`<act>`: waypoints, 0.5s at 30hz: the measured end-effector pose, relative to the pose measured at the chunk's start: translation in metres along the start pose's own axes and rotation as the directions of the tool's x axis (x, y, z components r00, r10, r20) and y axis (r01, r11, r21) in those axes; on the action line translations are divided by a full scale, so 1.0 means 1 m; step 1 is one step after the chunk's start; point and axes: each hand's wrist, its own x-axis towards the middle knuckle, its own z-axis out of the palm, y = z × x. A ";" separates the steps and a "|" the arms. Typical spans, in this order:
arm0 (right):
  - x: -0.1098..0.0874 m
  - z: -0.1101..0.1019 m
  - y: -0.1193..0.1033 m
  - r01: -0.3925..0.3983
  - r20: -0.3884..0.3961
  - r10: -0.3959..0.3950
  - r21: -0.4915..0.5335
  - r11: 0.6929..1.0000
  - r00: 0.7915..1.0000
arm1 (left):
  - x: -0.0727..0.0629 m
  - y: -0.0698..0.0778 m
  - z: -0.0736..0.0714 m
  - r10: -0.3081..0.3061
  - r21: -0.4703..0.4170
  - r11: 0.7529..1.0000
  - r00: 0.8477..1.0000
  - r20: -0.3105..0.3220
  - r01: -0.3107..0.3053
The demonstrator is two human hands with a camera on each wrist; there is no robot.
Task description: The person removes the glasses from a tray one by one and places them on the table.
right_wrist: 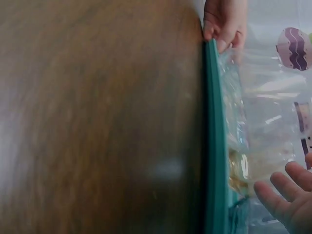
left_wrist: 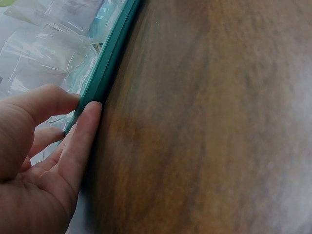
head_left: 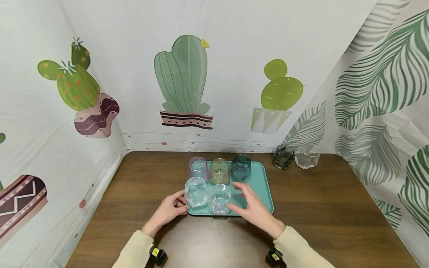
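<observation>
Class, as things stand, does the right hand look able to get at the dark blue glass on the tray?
Probably yes: the right hand is close in front of the dark blue glass, and nothing appears to stand between them.

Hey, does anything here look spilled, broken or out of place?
I see no spill or breakage. Only mildly odd: a dark glass and a clear glass stand on the table at back right, apart from the five on the tray.

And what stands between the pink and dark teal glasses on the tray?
A yellowish glass, in the tray's far row; the head view shows it.
</observation>
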 end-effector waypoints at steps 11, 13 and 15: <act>0.012 0.025 -0.003 -0.112 0.078 0.106 0.075 0.991 0.991 | -0.001 0.003 0.000 -0.016 -0.007 1.000 1.000 -0.002 0.016; 0.013 0.027 -0.002 -0.125 0.077 0.119 0.072 0.990 0.990 | -0.001 0.003 0.000 -0.014 -0.008 1.000 1.000 -0.001 0.014; 0.014 0.029 -0.002 -0.135 0.076 0.130 0.071 0.988 0.989 | -0.001 0.002 0.000 -0.010 -0.006 1.000 1.000 -0.002 0.010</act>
